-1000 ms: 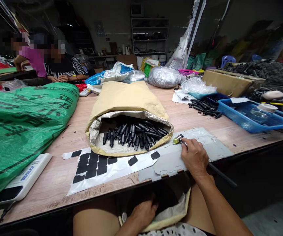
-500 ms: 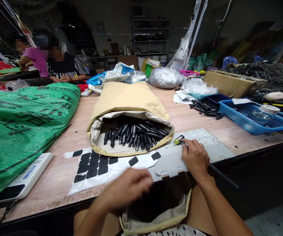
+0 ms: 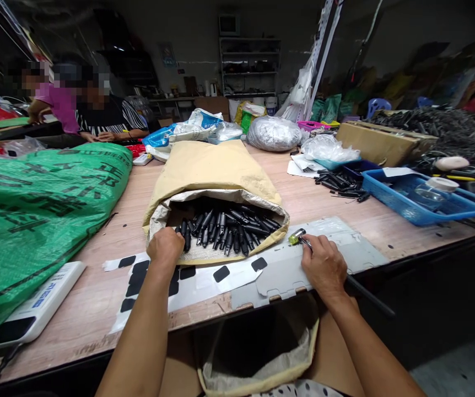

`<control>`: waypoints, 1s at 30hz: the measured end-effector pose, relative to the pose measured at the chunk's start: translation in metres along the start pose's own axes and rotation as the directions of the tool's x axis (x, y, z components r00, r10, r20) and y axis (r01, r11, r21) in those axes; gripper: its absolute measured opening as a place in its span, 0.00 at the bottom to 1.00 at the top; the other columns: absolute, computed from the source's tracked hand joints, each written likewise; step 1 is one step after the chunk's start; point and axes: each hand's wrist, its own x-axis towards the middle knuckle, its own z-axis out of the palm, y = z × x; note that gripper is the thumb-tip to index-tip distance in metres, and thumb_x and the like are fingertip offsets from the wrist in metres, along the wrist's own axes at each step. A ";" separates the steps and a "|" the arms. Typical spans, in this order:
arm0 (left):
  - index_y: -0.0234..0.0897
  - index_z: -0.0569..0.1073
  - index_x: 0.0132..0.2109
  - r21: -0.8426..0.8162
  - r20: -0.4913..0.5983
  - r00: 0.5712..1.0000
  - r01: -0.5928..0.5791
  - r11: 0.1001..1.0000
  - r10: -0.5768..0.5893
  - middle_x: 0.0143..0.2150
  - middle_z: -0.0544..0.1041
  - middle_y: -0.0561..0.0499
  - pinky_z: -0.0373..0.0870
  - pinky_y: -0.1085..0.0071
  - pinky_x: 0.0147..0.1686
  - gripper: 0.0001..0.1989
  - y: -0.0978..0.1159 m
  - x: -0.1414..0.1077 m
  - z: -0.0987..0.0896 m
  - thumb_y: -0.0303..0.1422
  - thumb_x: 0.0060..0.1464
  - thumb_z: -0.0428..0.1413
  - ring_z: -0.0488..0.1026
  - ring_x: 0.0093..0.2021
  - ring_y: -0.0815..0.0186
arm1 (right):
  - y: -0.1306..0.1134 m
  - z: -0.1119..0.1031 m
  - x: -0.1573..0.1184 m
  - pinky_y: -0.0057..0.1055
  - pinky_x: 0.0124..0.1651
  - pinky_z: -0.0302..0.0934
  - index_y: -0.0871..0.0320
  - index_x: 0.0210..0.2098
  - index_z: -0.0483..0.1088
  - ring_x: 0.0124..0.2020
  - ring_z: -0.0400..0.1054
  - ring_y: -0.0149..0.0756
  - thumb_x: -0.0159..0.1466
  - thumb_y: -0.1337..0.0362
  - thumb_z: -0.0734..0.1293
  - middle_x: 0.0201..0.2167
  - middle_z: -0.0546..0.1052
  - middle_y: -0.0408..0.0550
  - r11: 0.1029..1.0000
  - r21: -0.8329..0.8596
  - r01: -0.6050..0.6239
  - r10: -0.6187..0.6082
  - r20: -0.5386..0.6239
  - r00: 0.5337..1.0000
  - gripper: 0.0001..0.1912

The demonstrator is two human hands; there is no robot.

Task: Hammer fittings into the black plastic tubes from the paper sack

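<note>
Sack [image 3: 216,162], mouth facing you; black parts [image 3: 229,234] lie inside, many with long axes towards you. Your left hand [image 3: 166,248], the nearer, sits at its left rim, fingers curled; whether they grip anything is unclear. Your right hand [image 3: 324,264], right of the sack, wraps a hammer-like tool [image 3: 296,237], handle slanting away from it. Hidden: left fingertips, mid-handle, sack depths.

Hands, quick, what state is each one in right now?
Left hand: fingers curled at the sack's mouth; can't tell if it's holding anything.
Right hand: closed on the hammer.
</note>
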 end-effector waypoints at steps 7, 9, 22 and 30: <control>0.38 0.76 0.50 -0.180 -0.259 0.933 -0.302 0.936 0.251 0.49 0.80 0.41 0.70 0.58 0.45 0.14 -0.013 -0.037 -0.012 0.39 0.64 0.51 0.76 0.48 0.49 | -0.003 -0.002 0.001 0.34 0.40 0.50 0.54 0.49 0.75 0.40 0.63 0.40 0.67 0.66 0.64 0.39 0.75 0.48 1.000 0.001 -0.002 0.002 -0.003 1.000 0.13; 0.39 0.76 0.49 -0.304 -0.280 0.859 -0.503 0.809 0.429 0.46 0.79 0.44 0.70 0.63 0.44 0.13 -0.012 -0.054 -0.009 0.39 0.64 0.52 0.76 0.45 0.55 | -0.003 -0.002 0.000 0.34 0.40 0.50 0.54 0.50 0.75 0.40 0.63 0.40 0.67 0.66 0.64 0.39 0.75 0.48 1.000 0.001 -0.004 0.004 -0.003 1.000 0.13; 0.43 0.76 0.47 -0.441 -0.003 0.601 -0.718 0.538 0.800 0.43 0.76 0.50 0.68 0.66 0.44 0.08 0.005 -0.112 0.041 0.37 0.64 0.56 0.74 0.45 0.59 | -0.003 -0.002 0.000 0.34 0.40 0.51 0.54 0.49 0.75 0.40 0.64 0.40 0.67 0.66 0.64 0.39 0.75 0.48 1.000 0.007 -0.012 0.012 0.002 1.000 0.13; 0.42 0.77 0.42 -0.575 -0.042 0.664 -0.627 0.525 0.746 0.40 0.76 0.51 0.67 0.65 0.45 0.06 0.009 -0.116 0.047 0.32 0.57 0.62 0.73 0.44 0.60 | 0.001 -0.007 0.002 0.35 0.42 0.56 0.54 0.50 0.76 0.42 0.67 0.41 0.68 0.66 0.63 0.41 0.77 0.49 0.998 0.063 -0.025 0.023 0.038 0.999 0.14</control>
